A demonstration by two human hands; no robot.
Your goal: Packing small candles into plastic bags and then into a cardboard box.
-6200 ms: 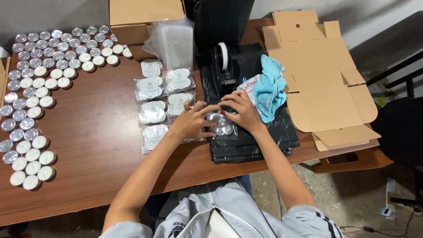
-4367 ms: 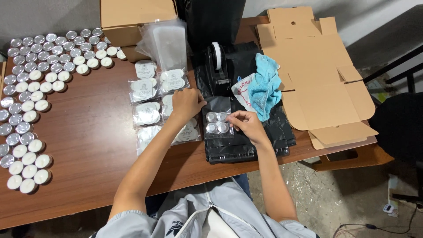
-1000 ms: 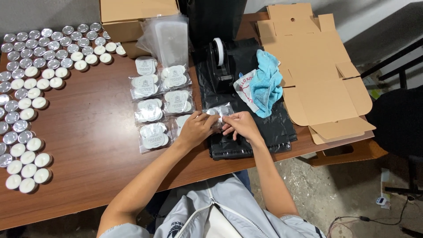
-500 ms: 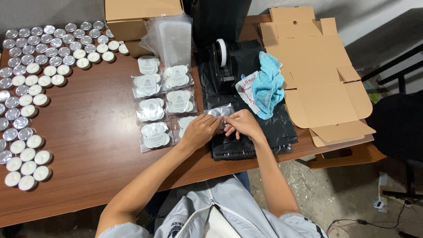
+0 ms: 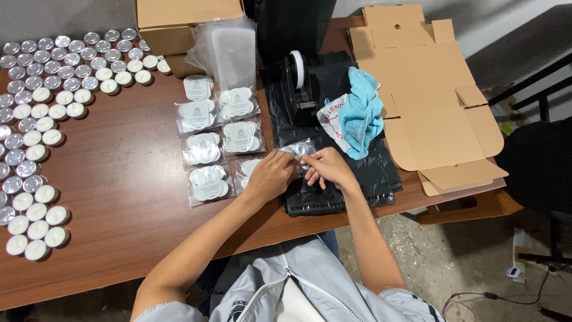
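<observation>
My left hand (image 5: 271,175) and my right hand (image 5: 325,167) meet over a small clear plastic bag of tealight candles (image 5: 297,149), both pinching it above the stack of black plastic bags (image 5: 351,185). Left of my hands lie two rows of filled clear packets (image 5: 205,149), each holding white tealights. A black tape dispenser (image 5: 298,83) stands just behind my hands.
Several loose tealights (image 5: 44,107) in metal cups cover the left of the brown table (image 5: 125,197). A cardboard box (image 5: 179,21) and a pile of empty clear bags (image 5: 229,50) sit at the back. A blue cloth (image 5: 363,113) and flat cardboard (image 5: 429,89) lie on the right.
Both hands have stayed on the small bag over the black plastic, working at its edge. An extra filled packet now lies in the row next to my left hand.
</observation>
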